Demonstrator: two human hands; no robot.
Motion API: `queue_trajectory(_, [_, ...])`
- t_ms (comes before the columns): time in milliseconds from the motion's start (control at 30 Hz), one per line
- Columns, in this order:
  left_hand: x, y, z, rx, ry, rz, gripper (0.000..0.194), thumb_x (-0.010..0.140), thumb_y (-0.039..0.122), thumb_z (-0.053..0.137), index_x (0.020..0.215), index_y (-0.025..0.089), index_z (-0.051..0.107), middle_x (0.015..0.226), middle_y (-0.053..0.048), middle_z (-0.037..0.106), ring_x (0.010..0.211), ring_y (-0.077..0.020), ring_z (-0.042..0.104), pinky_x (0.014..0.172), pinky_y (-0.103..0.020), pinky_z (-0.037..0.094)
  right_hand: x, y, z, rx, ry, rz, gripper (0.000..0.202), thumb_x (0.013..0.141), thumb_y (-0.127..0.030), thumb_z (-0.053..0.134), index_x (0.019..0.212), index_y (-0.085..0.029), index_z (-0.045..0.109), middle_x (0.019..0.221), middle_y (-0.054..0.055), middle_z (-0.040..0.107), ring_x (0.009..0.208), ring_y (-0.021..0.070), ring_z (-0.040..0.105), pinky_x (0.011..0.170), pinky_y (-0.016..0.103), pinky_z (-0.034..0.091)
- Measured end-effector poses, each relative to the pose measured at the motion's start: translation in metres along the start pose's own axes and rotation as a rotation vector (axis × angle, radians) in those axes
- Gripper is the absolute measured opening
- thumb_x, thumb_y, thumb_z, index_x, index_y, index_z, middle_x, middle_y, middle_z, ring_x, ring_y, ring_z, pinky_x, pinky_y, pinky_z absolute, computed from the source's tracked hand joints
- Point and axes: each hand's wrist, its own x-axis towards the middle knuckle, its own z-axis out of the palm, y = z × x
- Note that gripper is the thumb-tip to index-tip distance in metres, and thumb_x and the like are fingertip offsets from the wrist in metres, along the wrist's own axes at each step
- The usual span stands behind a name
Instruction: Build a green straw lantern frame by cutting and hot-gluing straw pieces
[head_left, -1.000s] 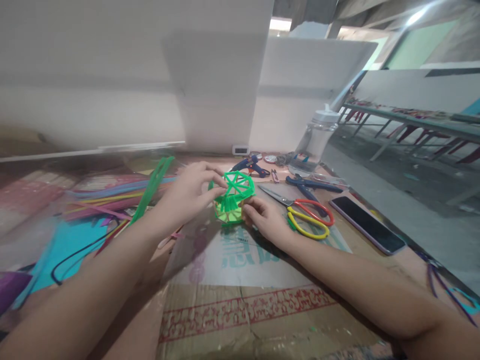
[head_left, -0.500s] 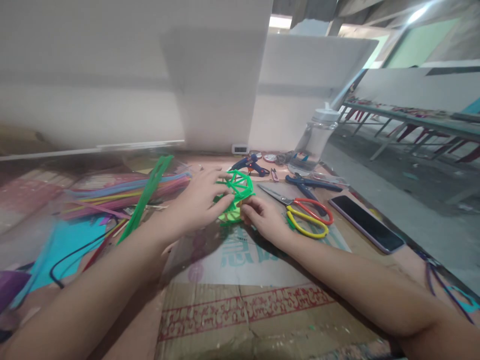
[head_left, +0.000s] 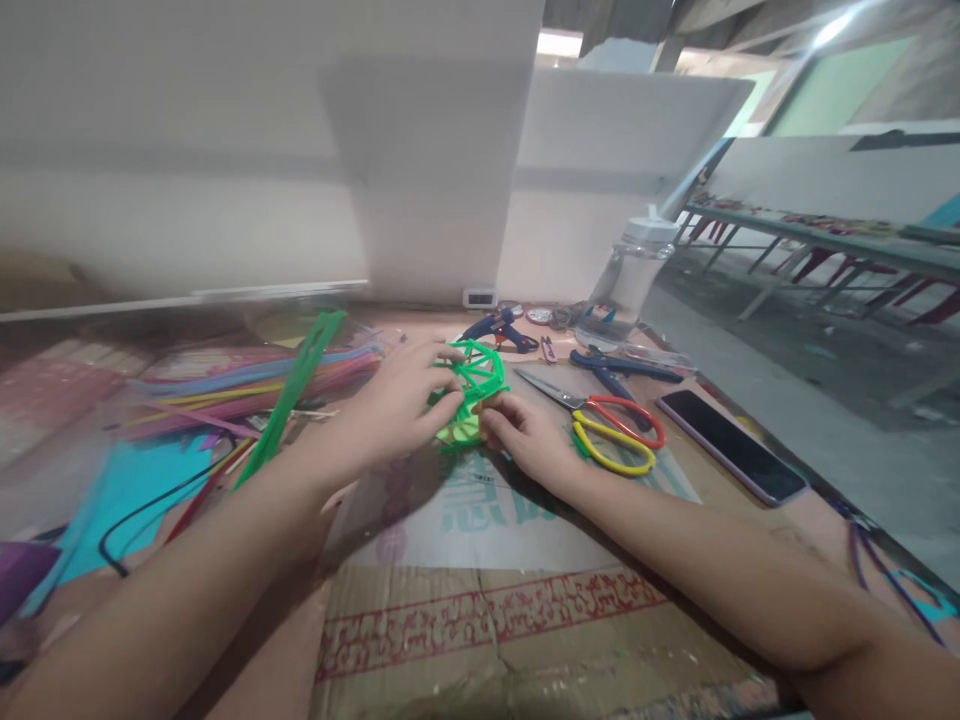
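A green openwork frame (head_left: 482, 366), built of thin struts over a yellow-green base, stands on the work surface between my hands. My left hand (head_left: 418, 388) grips it from the left, fingers over its upper side and thumb lower down. At its lower right edge my right hand (head_left: 517, 424) is closed in a pinch; the fingertips partly hide what is between them. Just right of that hand lie scissors (head_left: 611, 440) with one red and one yellow handle loop.
Behind the frame lies a blue glue gun (head_left: 499, 328). Pliers (head_left: 626, 366), a phone (head_left: 731, 446) and a clear water bottle (head_left: 626, 280) are at the right. Bundled green strips (head_left: 292, 395) and several coloured strips (head_left: 247, 395) lie left. Cardboard (head_left: 420, 650) covers the near side.
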Motion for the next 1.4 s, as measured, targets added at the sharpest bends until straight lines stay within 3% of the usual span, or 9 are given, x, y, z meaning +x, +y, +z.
queue_trajectory(200, [0.000, 0.000, 0.000, -0.002, 0.018, -0.010, 0.031, 0.099, 0.030, 0.052, 0.088, 0.014, 0.076, 0.126, -0.017, 0.068, 0.127, -0.0353, 0.058, 0.110, -0.056, 0.044, -0.008, -0.011, 0.000, 0.063, 0.195, -0.063, 0.024, 0.092, -0.044, 0.058, 0.082, -0.023, 0.055, 0.059, -0.005, 0.053, 0.053, 0.0129, 0.048, 0.053, 0.026, 0.039])
queue_trajectory(367, [0.000, -0.002, 0.000, -0.006, 0.021, -0.004, 0.030, 0.099, 0.029, 0.053, 0.090, 0.014, 0.077, 0.124, -0.018, 0.068, 0.127, -0.0358, 0.058, 0.110, -0.057, 0.044, -0.013, -0.027, 0.006, -0.002, 0.048, 0.034, 0.031, 0.094, -0.044, 0.056, 0.073, -0.021, 0.060, 0.054, -0.003, 0.056, 0.050, 0.0123, 0.051, 0.053, 0.026, 0.040])
queue_trajectory(500, [-0.001, -0.003, -0.001, -0.018, -0.005, -0.022, 0.032, 0.100, 0.033, 0.052, 0.094, 0.016, 0.079, 0.126, -0.016, 0.067, 0.126, -0.0355, 0.058, 0.109, -0.057, 0.045, -0.009, -0.032, 0.014, 0.140, -0.026, 0.188, 0.033, 0.091, -0.052, 0.057, 0.077, -0.022, 0.057, 0.049, -0.005, 0.057, 0.040, 0.0107, 0.047, 0.042, 0.023, 0.037])
queue_trajectory(633, [-0.001, -0.004, -0.002, -0.038, -0.033, -0.020, 0.038, 0.104, 0.035, 0.046, 0.101, 0.018, 0.080, 0.127, -0.015, 0.068, 0.125, -0.0339, 0.059, 0.109, -0.056, 0.045, -0.005, -0.033, 0.017, 0.238, -0.025, 0.219, 0.032, 0.086, -0.052, 0.061, 0.084, -0.020, 0.060, 0.049, -0.007, 0.057, 0.037, 0.0088, 0.045, 0.040, 0.021, 0.036])
queue_trajectory(733, [0.000, -0.006, -0.003, -0.102, 0.018, -0.054, 0.040, 0.106, 0.036, 0.042, 0.108, 0.017, 0.077, 0.125, -0.014, 0.068, 0.124, -0.0319, 0.059, 0.108, -0.053, 0.045, -0.004, -0.032, 0.017, 0.262, 0.000, 0.230, 0.032, 0.084, -0.052, 0.064, 0.085, -0.020, 0.061, 0.049, -0.007, 0.058, 0.037, 0.0080, 0.046, 0.040, 0.020, 0.036])
queue_trajectory(900, [0.000, -0.013, -0.003, -0.107, 0.104, -0.085, 0.030, 0.102, 0.035, 0.050, 0.097, 0.017, 0.074, 0.119, -0.012, 0.070, 0.116, -0.0290, 0.062, 0.104, -0.047, 0.048, -0.004, -0.029, 0.018, 0.277, 0.003, 0.243, 0.036, 0.082, -0.055, 0.065, 0.082, -0.020, 0.061, 0.049, -0.006, 0.059, 0.037, 0.0079, 0.047, 0.040, 0.020, 0.037])
queue_trajectory(1033, [-0.001, -0.014, -0.001, -0.103, 0.065, -0.045, 0.032, 0.102, 0.039, 0.051, 0.101, 0.021, 0.078, 0.123, -0.009, 0.069, 0.118, -0.0284, 0.061, 0.105, -0.046, 0.048, -0.004, -0.028, 0.019, 0.277, -0.011, 0.234, 0.038, 0.082, -0.056, 0.066, 0.086, -0.019, 0.064, 0.050, -0.006, 0.059, 0.038, 0.0082, 0.047, 0.041, 0.021, 0.036])
queue_trajectory(1167, [-0.001, -0.010, -0.001, -0.049, -0.003, -0.037, 0.037, 0.103, 0.039, 0.050, 0.096, 0.020, 0.080, 0.123, -0.013, 0.068, 0.122, -0.0319, 0.059, 0.109, -0.052, 0.045, -0.003, -0.030, 0.019, 0.266, -0.018, 0.214, 0.037, 0.083, -0.056, 0.067, 0.084, -0.019, 0.064, 0.050, -0.006, 0.060, 0.038, 0.0080, 0.047, 0.041, 0.020, 0.037])
queue_trajectory(1400, [-0.001, -0.009, -0.001, -0.080, -0.009, -0.052, 0.037, 0.104, 0.038, 0.049, 0.093, 0.019, 0.079, 0.125, -0.014, 0.068, 0.125, -0.0323, 0.058, 0.111, -0.054, 0.045, -0.003, -0.028, 0.019, 0.262, -0.014, 0.211, 0.035, 0.083, -0.055, 0.069, 0.083, -0.020, 0.063, 0.051, -0.006, 0.060, 0.039, 0.0083, 0.048, 0.041, 0.021, 0.038])
